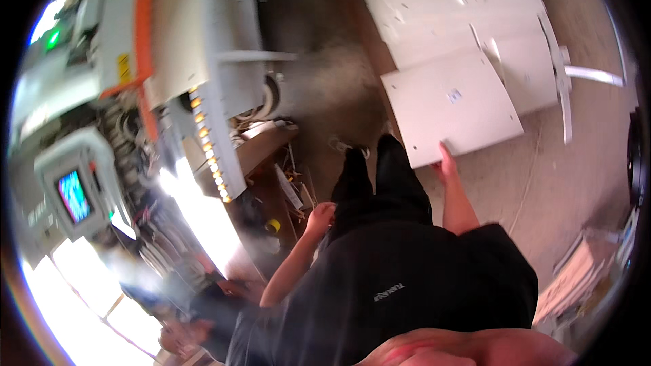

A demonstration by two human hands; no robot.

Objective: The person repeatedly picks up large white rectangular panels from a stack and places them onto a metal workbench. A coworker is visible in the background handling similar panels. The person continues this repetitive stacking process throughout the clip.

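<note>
Workshop floor (542,183) of pale, dusty concrete fills the right half of the head view, darker and grittier toward twelve o'clock, where a haze of dust hangs.

At about two o'clock from the picture's middle lies a stack of white panels (461,20), their edges bent by the lens. The nearest white panel (451,108) carries a small label and tips toward the person. The right hand (446,163) is clamped on its lower edge, fingers wrapped around the rim, forearm reaching up from the dark shirt. A white bar (593,74) lies beyond the stack at three o'clock.

The left hand (320,217) hangs loosely curled just left of the person's dark trousers (380,176), near the centre, holding nothing and touching nothing that can be made out. The two hands are well apart, with the legs between them.

At ten o'clock looms a large grey machine (196,34) with an orange stripe, a row of amber lights along its edge. Below it, at nine o'clock, a small control screen (73,195) glows. Between the machine and the left hand sits a cluttered brown shelf (271,149) with scraps and a yellow roll (273,226), crowding that side.

At four o'clock more flat sheets (576,278) lie piled by the rim; details there are blurred.
</note>
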